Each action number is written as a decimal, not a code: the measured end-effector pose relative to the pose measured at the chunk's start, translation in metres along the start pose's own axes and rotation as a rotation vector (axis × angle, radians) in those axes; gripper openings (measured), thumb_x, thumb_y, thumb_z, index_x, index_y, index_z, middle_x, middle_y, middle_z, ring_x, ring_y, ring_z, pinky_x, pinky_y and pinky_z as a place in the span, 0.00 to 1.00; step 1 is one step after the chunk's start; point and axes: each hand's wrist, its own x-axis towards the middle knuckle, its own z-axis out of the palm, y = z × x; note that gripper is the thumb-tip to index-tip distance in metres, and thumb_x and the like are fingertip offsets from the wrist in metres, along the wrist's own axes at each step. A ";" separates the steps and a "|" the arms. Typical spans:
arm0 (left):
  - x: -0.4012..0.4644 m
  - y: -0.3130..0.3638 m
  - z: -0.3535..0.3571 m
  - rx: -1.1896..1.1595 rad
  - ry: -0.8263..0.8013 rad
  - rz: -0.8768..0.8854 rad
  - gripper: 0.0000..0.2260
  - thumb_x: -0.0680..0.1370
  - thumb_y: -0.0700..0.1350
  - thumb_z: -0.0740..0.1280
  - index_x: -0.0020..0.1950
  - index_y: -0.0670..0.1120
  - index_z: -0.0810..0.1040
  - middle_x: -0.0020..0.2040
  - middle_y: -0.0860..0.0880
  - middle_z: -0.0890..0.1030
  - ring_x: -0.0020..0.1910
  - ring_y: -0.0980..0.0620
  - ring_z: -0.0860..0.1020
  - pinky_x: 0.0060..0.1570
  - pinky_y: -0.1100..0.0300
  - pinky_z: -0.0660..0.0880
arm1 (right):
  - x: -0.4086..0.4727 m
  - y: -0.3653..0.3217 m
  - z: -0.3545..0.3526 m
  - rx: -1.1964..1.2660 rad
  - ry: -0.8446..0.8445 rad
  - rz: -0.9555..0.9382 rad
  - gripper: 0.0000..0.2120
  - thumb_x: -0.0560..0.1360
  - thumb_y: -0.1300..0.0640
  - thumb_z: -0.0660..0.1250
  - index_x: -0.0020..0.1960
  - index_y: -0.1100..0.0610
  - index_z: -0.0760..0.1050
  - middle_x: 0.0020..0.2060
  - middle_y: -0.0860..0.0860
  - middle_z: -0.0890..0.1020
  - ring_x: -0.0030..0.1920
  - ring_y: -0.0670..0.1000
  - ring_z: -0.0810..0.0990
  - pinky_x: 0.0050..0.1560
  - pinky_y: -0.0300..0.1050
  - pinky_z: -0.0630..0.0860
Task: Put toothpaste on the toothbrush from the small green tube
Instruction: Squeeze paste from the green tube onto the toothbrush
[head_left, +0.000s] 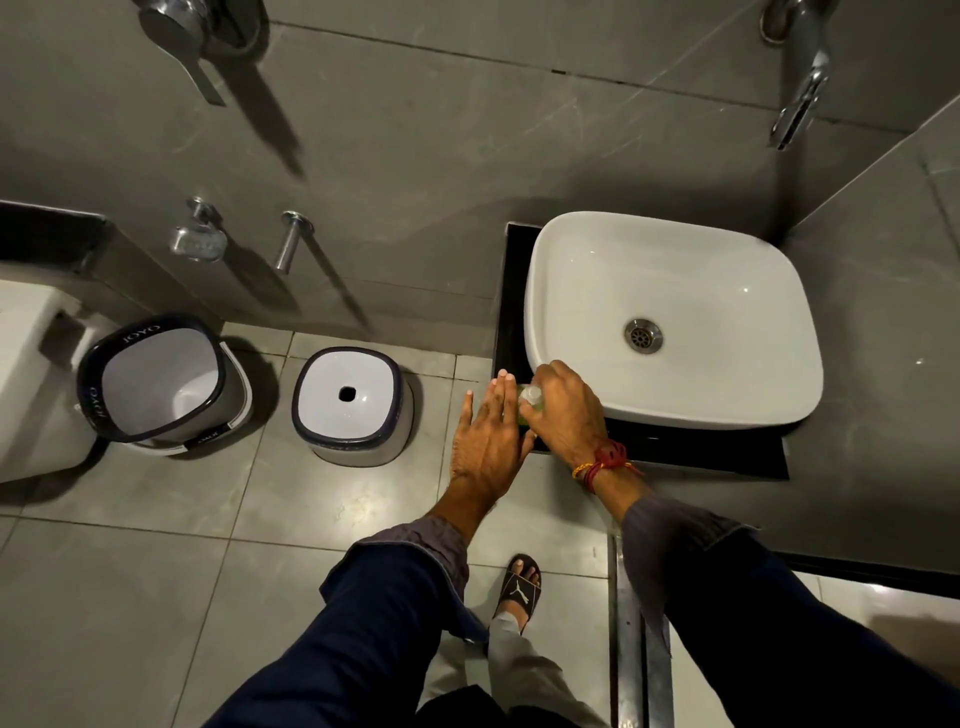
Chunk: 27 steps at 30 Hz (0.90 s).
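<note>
My right hand (566, 410) is curled over a small pale green tube (529, 400) at the front left corner of the black counter (675, 447), just left of the white basin (670, 317). Only the tube's whitish cap end and a green sliver show between my hands. My left hand (488, 436) hovers flat beside it with fingers spread, its fingertips reaching the counter's edge. No toothbrush is visible; my hands may hide it.
A chrome tap (797, 98) juts from the wall above the basin. On the floor to the left stand a white stool (353, 405) and a bucket (161, 379). My sandalled foot (519, 587) is below the counter.
</note>
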 end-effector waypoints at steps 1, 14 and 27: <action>0.000 0.000 0.000 -0.001 0.001 -0.002 0.35 0.85 0.60 0.51 0.82 0.41 0.42 0.83 0.42 0.44 0.82 0.46 0.45 0.80 0.43 0.46 | 0.002 -0.001 0.001 -0.033 0.009 0.035 0.15 0.75 0.49 0.69 0.50 0.62 0.79 0.47 0.58 0.82 0.46 0.59 0.81 0.38 0.44 0.71; -0.001 0.002 -0.001 0.005 -0.004 -0.005 0.35 0.85 0.60 0.52 0.82 0.40 0.43 0.83 0.41 0.44 0.82 0.45 0.45 0.80 0.43 0.47 | 0.002 -0.002 0.003 -0.119 -0.109 -0.025 0.16 0.77 0.55 0.67 0.60 0.63 0.75 0.56 0.59 0.79 0.51 0.59 0.82 0.48 0.50 0.79; 0.002 0.002 0.001 0.015 -0.010 -0.012 0.35 0.85 0.60 0.51 0.82 0.40 0.43 0.83 0.41 0.44 0.82 0.45 0.45 0.80 0.43 0.46 | 0.004 0.007 0.007 -0.080 -0.082 0.022 0.20 0.79 0.46 0.65 0.57 0.64 0.77 0.50 0.61 0.83 0.49 0.61 0.83 0.47 0.50 0.80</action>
